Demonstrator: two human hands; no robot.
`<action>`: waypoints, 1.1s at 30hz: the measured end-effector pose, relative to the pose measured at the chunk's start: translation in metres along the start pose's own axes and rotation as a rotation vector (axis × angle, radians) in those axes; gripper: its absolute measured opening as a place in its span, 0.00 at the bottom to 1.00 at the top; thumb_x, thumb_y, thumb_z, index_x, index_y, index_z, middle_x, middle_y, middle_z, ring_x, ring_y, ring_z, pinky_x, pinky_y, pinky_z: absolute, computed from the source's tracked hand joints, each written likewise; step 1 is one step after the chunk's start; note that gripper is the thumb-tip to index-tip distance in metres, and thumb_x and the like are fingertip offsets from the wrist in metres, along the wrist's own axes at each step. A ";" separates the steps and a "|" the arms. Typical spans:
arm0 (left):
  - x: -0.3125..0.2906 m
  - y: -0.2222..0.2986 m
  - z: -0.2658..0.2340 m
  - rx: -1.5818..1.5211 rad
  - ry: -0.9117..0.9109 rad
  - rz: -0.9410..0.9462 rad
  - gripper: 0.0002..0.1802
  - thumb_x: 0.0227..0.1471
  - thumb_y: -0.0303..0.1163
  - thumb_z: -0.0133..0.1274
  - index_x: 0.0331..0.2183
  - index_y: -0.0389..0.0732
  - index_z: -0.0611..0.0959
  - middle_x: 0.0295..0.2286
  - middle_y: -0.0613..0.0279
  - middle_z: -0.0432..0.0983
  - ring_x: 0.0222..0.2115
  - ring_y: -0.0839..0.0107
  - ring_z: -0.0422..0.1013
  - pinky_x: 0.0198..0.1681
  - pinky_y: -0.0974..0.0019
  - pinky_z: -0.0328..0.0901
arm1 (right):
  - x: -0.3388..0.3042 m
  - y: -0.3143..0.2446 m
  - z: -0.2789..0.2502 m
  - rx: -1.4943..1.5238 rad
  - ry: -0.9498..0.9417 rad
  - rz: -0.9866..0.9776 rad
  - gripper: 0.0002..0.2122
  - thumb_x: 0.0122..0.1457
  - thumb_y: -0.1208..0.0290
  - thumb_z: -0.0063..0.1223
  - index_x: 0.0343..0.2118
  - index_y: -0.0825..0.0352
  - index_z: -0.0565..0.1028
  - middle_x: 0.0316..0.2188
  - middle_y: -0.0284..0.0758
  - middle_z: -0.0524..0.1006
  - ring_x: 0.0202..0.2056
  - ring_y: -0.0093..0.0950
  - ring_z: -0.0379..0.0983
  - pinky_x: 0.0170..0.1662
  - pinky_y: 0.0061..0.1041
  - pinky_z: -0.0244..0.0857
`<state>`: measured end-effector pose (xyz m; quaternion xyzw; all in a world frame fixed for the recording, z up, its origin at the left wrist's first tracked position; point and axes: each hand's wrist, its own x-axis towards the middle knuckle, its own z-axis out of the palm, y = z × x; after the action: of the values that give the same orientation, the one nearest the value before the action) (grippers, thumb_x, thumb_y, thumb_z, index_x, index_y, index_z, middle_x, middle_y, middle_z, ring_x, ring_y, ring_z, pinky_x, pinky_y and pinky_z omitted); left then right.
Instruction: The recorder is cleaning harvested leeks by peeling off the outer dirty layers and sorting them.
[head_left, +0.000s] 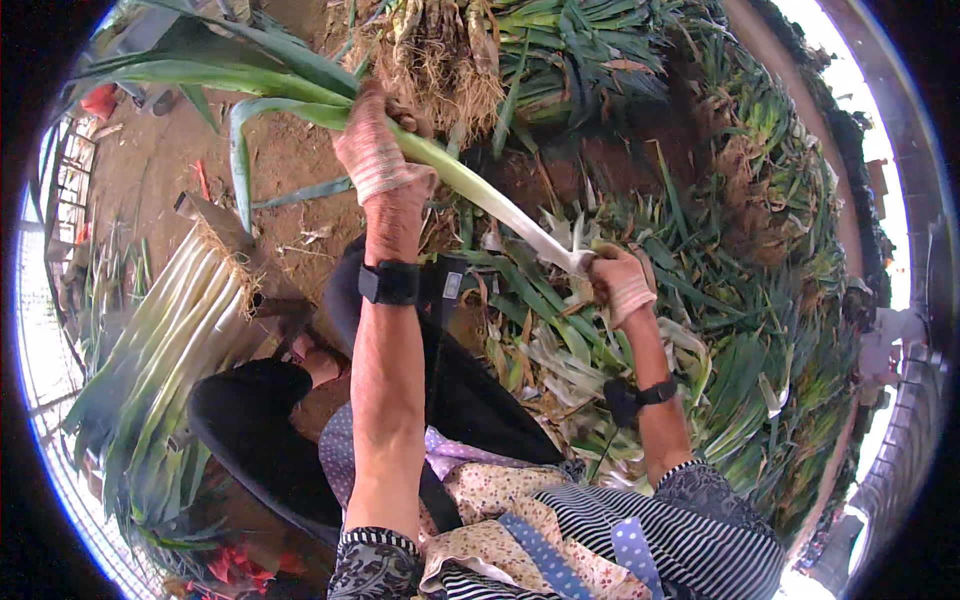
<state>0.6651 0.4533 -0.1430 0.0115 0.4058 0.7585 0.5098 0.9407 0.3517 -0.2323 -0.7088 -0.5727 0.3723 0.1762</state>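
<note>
A long leek (470,187) stretches slantwise between my two gloved hands, its green leaves up at the left and its white root end down at the right. My left hand (375,150) is closed round the stalk where white turns to green. At the other end my right hand (622,283) is closed at the root end; its fingertips are partly hidden, but they grip the leek's tip. Peeled leeks (190,310) lie side by side at the left, roots toward me. Stripped leaves (570,340) are heaped beneath my right hand.
Unpeeled leeks with tangled roots (455,75) are piled at the far side. More leeks (760,150) run along the right edge. A wooden block (222,228) stands by the peeled row. My bent legs (265,420) are in front. Red scraps (240,568) lie at the lower left.
</note>
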 end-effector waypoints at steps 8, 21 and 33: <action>0.007 0.010 -0.010 -0.153 0.006 0.057 0.13 0.46 0.37 0.53 0.22 0.42 0.67 0.13 0.68 0.62 0.12 0.76 0.57 0.14 0.73 0.53 | -0.039 0.141 -0.003 1.137 -0.105 0.592 0.08 0.49 0.65 0.53 0.32 0.61 0.73 0.17 0.28 0.70 0.12 0.21 0.60 0.14 0.22 0.54; 0.019 0.012 -0.028 -0.199 -0.565 0.095 0.23 0.48 0.55 0.48 0.31 0.44 0.73 0.14 0.69 0.59 0.13 0.78 0.53 0.17 0.75 0.48 | -0.065 0.039 -0.024 -0.228 0.551 -0.140 0.19 0.47 0.65 0.56 0.44 0.59 0.71 0.40 0.42 0.72 0.42 0.36 0.69 0.44 0.32 0.63; 0.012 0.014 -0.040 -0.488 -0.948 -0.105 0.31 0.42 0.61 0.50 0.32 0.41 0.74 0.12 0.73 0.58 0.09 0.82 0.52 0.11 0.77 0.51 | 0.040 -0.025 0.090 -0.539 -0.334 -0.633 0.10 0.49 0.76 0.45 0.35 0.62 0.74 0.35 0.37 0.74 0.36 0.35 0.71 0.39 0.26 0.67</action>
<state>0.6314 0.4362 -0.1652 0.2135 -0.0570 0.7159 0.6623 0.8609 0.3804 -0.2879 -0.4493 -0.8586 0.2468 -0.0046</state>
